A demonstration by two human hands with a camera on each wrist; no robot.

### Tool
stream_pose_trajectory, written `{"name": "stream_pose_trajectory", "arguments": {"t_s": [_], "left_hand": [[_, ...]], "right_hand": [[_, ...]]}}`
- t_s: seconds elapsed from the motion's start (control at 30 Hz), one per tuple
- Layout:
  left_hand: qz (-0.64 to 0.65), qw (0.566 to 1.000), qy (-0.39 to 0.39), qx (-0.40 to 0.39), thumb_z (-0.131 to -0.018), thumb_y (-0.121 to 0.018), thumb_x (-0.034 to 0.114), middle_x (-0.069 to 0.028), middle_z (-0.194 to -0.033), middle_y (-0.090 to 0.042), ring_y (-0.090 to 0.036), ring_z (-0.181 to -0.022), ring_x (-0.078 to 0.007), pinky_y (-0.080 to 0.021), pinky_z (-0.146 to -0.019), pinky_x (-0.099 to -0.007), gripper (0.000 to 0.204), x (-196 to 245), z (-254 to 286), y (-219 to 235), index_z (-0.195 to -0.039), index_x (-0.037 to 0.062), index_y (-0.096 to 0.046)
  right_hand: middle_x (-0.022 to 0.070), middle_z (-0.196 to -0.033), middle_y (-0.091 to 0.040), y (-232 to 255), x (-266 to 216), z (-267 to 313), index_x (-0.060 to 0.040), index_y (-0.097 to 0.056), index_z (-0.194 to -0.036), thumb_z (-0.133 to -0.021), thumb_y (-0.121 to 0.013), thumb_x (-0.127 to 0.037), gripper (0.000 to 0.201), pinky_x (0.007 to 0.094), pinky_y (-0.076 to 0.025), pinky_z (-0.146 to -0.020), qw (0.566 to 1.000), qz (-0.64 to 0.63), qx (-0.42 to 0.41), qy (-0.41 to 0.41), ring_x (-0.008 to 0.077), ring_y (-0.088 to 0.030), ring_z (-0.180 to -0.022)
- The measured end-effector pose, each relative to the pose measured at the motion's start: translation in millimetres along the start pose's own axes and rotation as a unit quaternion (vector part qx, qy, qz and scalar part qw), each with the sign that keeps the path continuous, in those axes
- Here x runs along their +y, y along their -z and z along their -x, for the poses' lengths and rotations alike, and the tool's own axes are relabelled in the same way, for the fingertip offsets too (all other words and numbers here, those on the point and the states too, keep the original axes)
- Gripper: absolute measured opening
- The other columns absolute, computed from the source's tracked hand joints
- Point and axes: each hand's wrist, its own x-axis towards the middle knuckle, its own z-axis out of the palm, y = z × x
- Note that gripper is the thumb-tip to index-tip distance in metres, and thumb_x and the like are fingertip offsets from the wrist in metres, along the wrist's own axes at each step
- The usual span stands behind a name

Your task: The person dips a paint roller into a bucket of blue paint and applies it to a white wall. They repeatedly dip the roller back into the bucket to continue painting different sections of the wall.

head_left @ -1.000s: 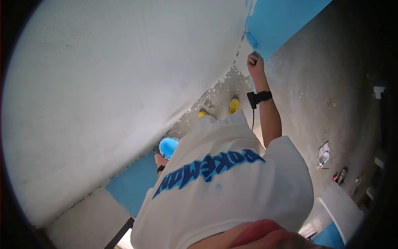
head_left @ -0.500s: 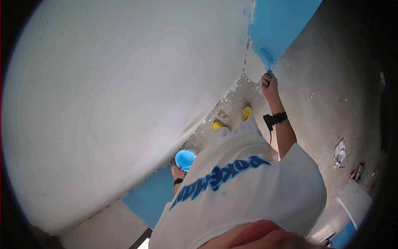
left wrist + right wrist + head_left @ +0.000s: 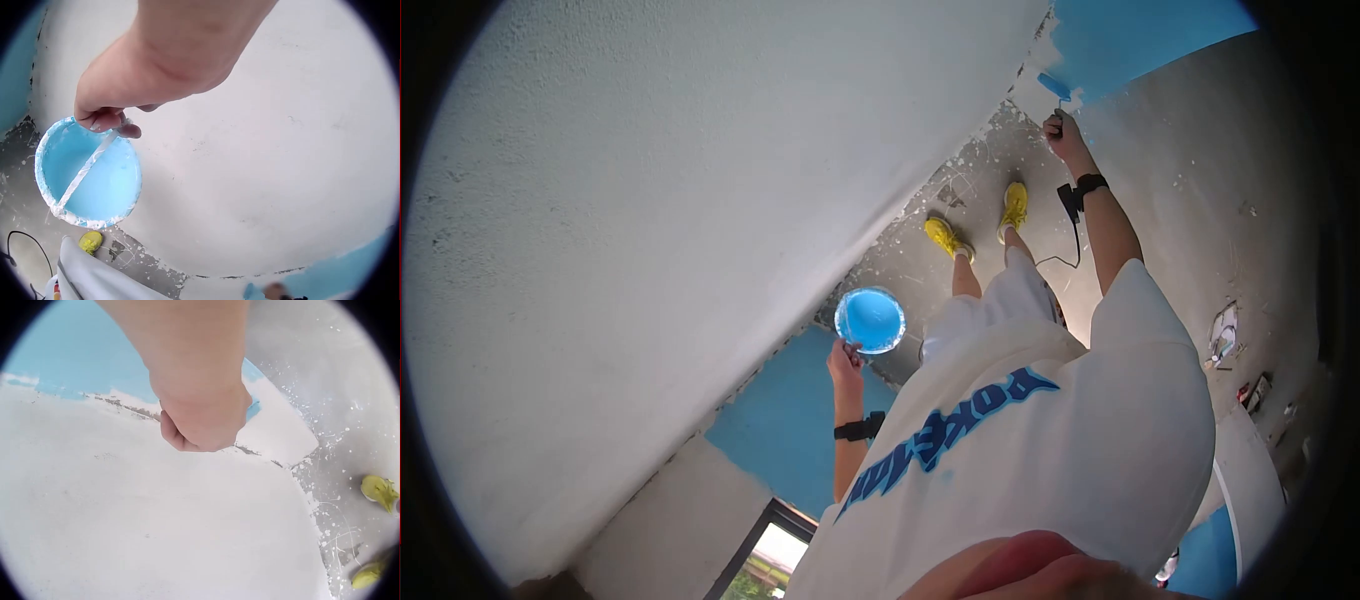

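My left hand (image 3: 845, 358) (image 3: 112, 100) grips the thin handle of a small bucket (image 3: 870, 320) (image 3: 87, 175) filled with light blue paint, held out beside the white wall (image 3: 650, 220). My right hand (image 3: 1060, 130) (image 3: 200, 422) is curled round the handle of a small paint roller (image 3: 1055, 87), whose blue head lies against the wall at the edge of the blue painted area (image 3: 1140, 35). In the right wrist view the fist hides the roller handle.
My yellow shoes (image 3: 945, 235) (image 3: 378, 487) stand on a paint-spattered concrete floor (image 3: 1200, 200). Another blue painted patch (image 3: 800, 420) lies low on the wall near a window opening (image 3: 760, 560). Scraps and small items (image 3: 1225, 340) lie on the floor at the right.
The left hand has swung the bucket out from behind my shirt into full view. The right hand with the roller has shifted along the edge of the blue area as my view turned.
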Motion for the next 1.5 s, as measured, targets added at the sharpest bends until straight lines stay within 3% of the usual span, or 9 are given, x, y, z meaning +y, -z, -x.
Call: {"name": "stream_pose_trajectory", "arguments": {"t_s": [0.2,0.37,0.53,0.6,0.7,0.83,1.07,1.13,1.5], "left_hand": [[-0.094,0.987,-0.066,-0.109,-0.090,-0.053,0.022,-0.0045,-0.066,-0.060,-0.039,-0.050,-0.0068,-0.032,-0.047,-0.0238,0.030,10,29,-53,-0.068,0.0030,-0.059],[-0.160,0.964,-0.165,-0.137,-0.088,-0.054,0.023,-0.0043,-0.068,-0.063,-0.043,-0.054,-0.0061,-0.034,-0.052,-0.0244,0.033,29,79,-112,-0.074,-0.0025,-0.067],[-0.179,0.937,-0.233,-0.188,-0.089,-0.053,0.024,-0.0040,-0.072,-0.065,-0.043,-0.060,-0.0066,-0.035,-0.058,-0.0246,0.031,31,135,-173,-0.074,0.0005,-0.065],[-0.169,0.935,-0.254,-0.179,-0.089,-0.053,0.024,-0.0042,-0.072,-0.064,-0.043,-0.060,-0.0071,-0.036,-0.058,-0.0247,0.031,37,148,-194,-0.073,0.0007,-0.065],[-0.151,0.935,-0.265,-0.183,-0.089,-0.053,0.024,-0.0045,-0.071,-0.064,-0.043,-0.061,-0.0081,-0.036,-0.059,-0.0252,0.031,38,161,-220,-0.073,0.0007,-0.064],[-0.119,0.928,-0.284,-0.208,-0.088,-0.053,0.023,-0.0061,-0.071,-0.063,-0.043,-0.061,-0.0095,-0.037,-0.059,-0.0266,0.030,36,182,-243,-0.071,0.0005,-0.062],[-0.103,0.917,-0.300,-0.242,-0.087,-0.053,0.023,-0.0086,-0.073,-0.064,-0.042,-0.063,-0.0098,-0.036,-0.060,-0.0264,0.029,42,204,-276,-0.069,0.0011,-0.059],[-0.094,0.908,-0.316,-0.258,-0.087,-0.054,0.024,-0.0093,-0.074,-0.064,-0.042,-0.063,-0.0099,-0.036,-0.060,-0.0262,0.029,44,209,-278,-0.070,0.0013,-0.059],[-0.109,0.880,-0.339,-0.313,-0.088,-0.053,0.024,-0.0097,-0.077,-0.066,-0.044,-0.064,-0.0110,-0.038,-0.062,-0.0263,0.030,50,230,-292,-0.074,-0.0014,-0.062]], "right_hand": [[-0.0053,-0.059,-0.034,-42,2,182,-0.0114,-0.041,-0.080,-0.097,-0.048,-0.015,0.018,0.0199,-0.024,-0.040,0.970,0.225,0.026,-0.084,0.0047,-0.036,-0.047],[-0.0018,-0.057,-0.046,-83,1,321,-0.0064,-0.052,-0.081,-0.094,-0.054,-0.026,0.024,0.0239,-0.030,-0.038,0.769,0.637,0.025,-0.036,0.0078,-0.041,-0.041],[-0.0014,-0.055,-0.046,-114,-23,393,-0.0041,-0.054,-0.080,-0.094,-0.054,-0.026,0.026,0.0237,-0.031,-0.038,0.705,0.697,-0.039,-0.126,0.0074,-0.040,-0.040],[-0.0016,-0.054,-0.045,-123,-26,401,-0.0036,-0.054,-0.080,-0.094,-0.054,-0.026,0.027,0.0237,-0.030,-0.038,0.694,0.700,-0.067,-0.154,0.0071,-0.039,-0.039],[-0.0015,-0.054,-0.045,-137,-26,413,-0.0004,-0.055,-0.079,-0.094,-0.053,-0.027,0.031,0.0234,-0.032,-0.039,0.583,0.780,-0.130,-0.184,0.0068,-0.040,-0.041],[0.0010,-0.055,-0.048,-134,-15,409,0.0018,-0.059,-0.081,-0.093,-0.052,-0.031,0.035,0.0251,-0.039,-0.042,0.502,0.833,-0.142,-0.186,0.0101,-0.046,-0.043],[0.0064,-0.056,-0.055,-145,8,381,0.0032,-0.057,-0.076,-0.094,-0.050,-0.036,0.044,0.0257,-0.036,-0.037,0.442,0.888,-0.079,-0.105,0.0129,-0.051,-0.042],[0.0136,-0.058,-0.062,-146,13,375,0.0074,-0.060,-0.078,-0.095,-0.042,-0.031,0.046,0.0307,-0.045,-0.044,0.378,0.918,-0.092,-0.075,0.0181,-0.059,-0.046],[0.0144,-0.055,-0.056,-121,15,308,0.0075,-0.057,-0.073,-0.096,-0.046,-0.030,0.046,0.0350,-0.043,-0.041,0.357,0.924,-0.123,-0.064,0.0224,-0.055,-0.043]]}}
